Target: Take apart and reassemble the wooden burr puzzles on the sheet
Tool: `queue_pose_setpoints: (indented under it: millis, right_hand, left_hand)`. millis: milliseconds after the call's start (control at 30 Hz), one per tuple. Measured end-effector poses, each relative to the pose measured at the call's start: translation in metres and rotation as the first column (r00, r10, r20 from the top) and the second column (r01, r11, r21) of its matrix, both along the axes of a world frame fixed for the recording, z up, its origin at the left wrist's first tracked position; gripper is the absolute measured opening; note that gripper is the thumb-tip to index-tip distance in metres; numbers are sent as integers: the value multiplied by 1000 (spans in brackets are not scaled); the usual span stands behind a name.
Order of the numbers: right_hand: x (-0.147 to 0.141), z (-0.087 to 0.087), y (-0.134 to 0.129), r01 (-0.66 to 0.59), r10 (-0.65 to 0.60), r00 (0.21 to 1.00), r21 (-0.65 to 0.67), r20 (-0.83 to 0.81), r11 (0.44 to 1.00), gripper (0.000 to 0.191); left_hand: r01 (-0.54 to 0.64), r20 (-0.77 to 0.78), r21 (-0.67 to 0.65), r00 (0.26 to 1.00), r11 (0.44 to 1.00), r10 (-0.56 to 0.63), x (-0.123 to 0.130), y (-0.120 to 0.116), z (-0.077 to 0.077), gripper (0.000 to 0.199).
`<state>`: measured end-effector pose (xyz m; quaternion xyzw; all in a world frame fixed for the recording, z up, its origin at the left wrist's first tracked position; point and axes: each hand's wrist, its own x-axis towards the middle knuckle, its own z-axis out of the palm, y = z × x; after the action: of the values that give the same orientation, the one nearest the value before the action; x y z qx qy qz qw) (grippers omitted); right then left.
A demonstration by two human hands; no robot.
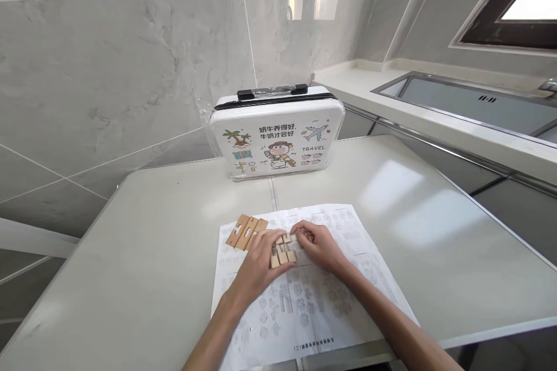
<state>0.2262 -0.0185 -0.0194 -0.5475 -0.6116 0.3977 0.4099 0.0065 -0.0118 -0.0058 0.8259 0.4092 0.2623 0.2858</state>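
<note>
Watching this one remotely through the head cam, so here's what I've got. The counter point(143, 266) gives me wide stretches of surface left and right of the printed sheet point(322, 316). The tight side is the near one: the sheet's bottom edge runs right down by the counter's front edge, and both forearms reach in over that side. On the right, the counter's edge slants away beside the cabinets under the sink point(470, 98). Straight ahead, the white suitcase point(278, 151) stands at the back by the wall, and there's a strip of counter between it and the paper with a seam down it.

Now the pieces. The slotted wooden block point(283, 257) sits between my two hands, over the middle of the sheet. My left hand point(263, 250) is closed round it, fingers over the far end, thumb along the near end. My right hand point(319, 243) is mostly curled up, fingertips just beside the block's far right corner; can't tell if they're touching or pinching anything. More flat wooden pieces point(242, 233) lie just past the left hand, at the sheet's far left corner.
</note>
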Motion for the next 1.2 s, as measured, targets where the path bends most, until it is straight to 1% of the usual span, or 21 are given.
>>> queue_pose_setpoints:
  millis: [33,100,167,233,433,533,600,667,733,800,867,1000,1100,1200]
  right_hand:
    - [1,-1,1,34,-34,999,-8,-14,999,23]
    - [3,-2,2,83,-84,996,-19,-24,996,22]
    - [5,-3,2,101,-101,995,-16,-9,995,22]
    - [6,-4,2,94,-94,995,1,28,996,21]
    - [4,-4,-1,-34,19,982,75,185,997,18]
    - [5,-7,-2,-100,67,959,106,276,989,20]
    - [5,-8,-2,-129,86,945,116,315,985,23]
    - [6,-9,-2,-154,107,934,115,342,981,21]
    - [7,-9,-2,-184,132,922,113,364,976,19]
    - [8,-8,-2,-211,151,912,119,383,970,18]
    - [8,-6,-3,-233,167,903,126,395,964,18]
    - [8,-3,-5,-258,187,892,125,412,958,21]
    - [9,-1,-5,-260,191,888,114,419,959,24]
    - [9,0,-5,-255,184,885,114,428,960,23]
  left_hand:
    - [62,-8,-2,998,998,-62,2,-3,-2,64]
    - [128,-22,-14,991,992,-129,4,-6,-4,66]
    - [152,-35,-21,988,988,-153,5,-7,-5,67]
    - [167,-51,-12,985,986,-168,5,-6,-6,69]
    - [183,-101,55,979,982,-177,4,-4,-4,78]
    - [196,-111,152,977,969,-181,1,0,0,86]
    - [182,-133,217,979,959,-156,-2,3,3,91]
    - [154,-168,253,979,955,-113,-5,5,7,89]
    - [132,-204,268,976,954,-77,-8,8,11,79]
    - [123,-224,275,973,953,-61,-10,10,15,69]
    - [114,-218,277,975,954,-54,-12,11,17,66]
    - [82,-148,228,988,970,-49,-14,12,16,74]
    - [67,-41,99,997,993,-64,-14,10,14,80]
    - [40,47,-44,998,998,-38,-11,7,13,78]
